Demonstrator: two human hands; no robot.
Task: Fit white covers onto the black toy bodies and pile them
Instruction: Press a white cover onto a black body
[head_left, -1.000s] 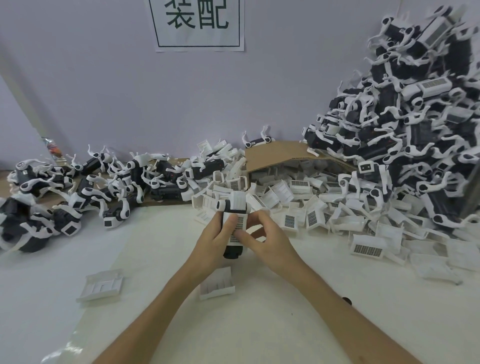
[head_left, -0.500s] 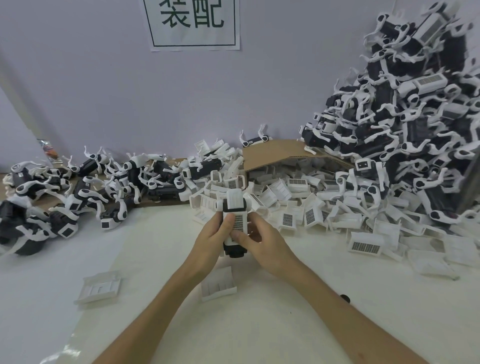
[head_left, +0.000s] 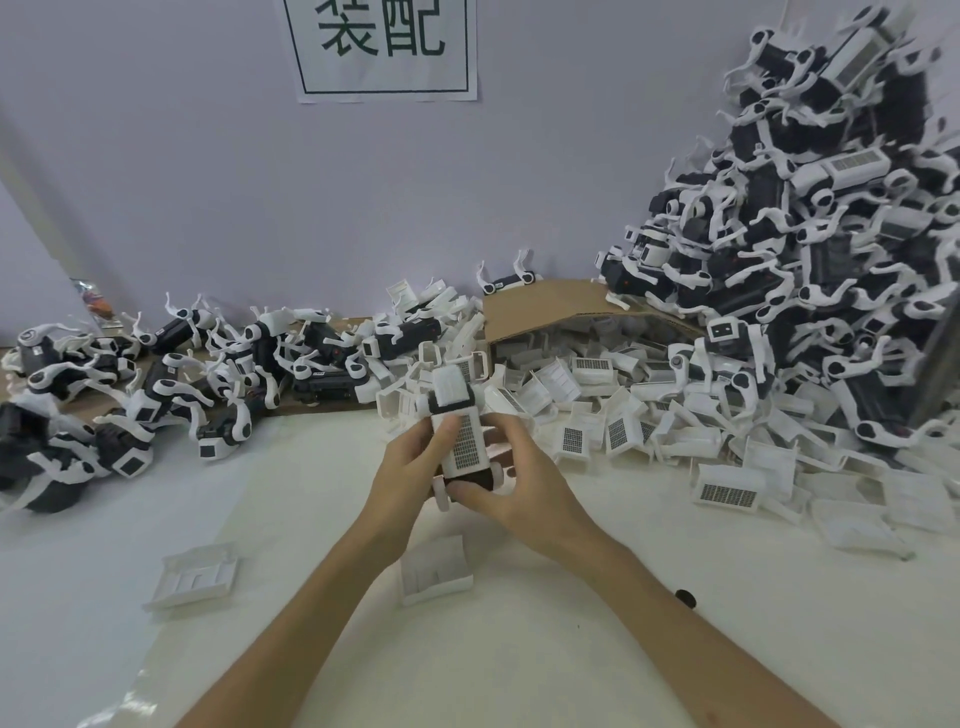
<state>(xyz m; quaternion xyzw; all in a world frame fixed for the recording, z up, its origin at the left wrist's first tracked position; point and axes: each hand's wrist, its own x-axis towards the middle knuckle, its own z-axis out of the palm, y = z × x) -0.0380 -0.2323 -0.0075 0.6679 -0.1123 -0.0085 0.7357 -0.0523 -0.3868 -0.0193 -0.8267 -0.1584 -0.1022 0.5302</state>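
Note:
A black toy body (head_left: 470, 475) with a white grilled cover (head_left: 464, 441) on top is held upright above the table's middle. My left hand (head_left: 405, 467) grips its left side, thumb lying on the cover. From the right, my right hand (head_left: 514, 488) holds it with the thumb at its lower black end. A tall pile of covered toys (head_left: 810, 249) rises at the right. Loose white covers (head_left: 613, 410) spill from under a cardboard flap. Black toy bodies (head_left: 171, 384) lie along the left back.
Two loose white covers lie near me: one (head_left: 195, 574) at left, one (head_left: 436, 571) under my wrists. A cardboard flap (head_left: 550, 306) arches at the back. A small black dot (head_left: 685, 597) sits beside my right forearm. A paper sign (head_left: 384, 47) hangs on the wall.
Both hands kept hold of the toy and raised it slightly. My right thumb slid from the cover down to the toy's lower black end. The cover now sits further along the body.

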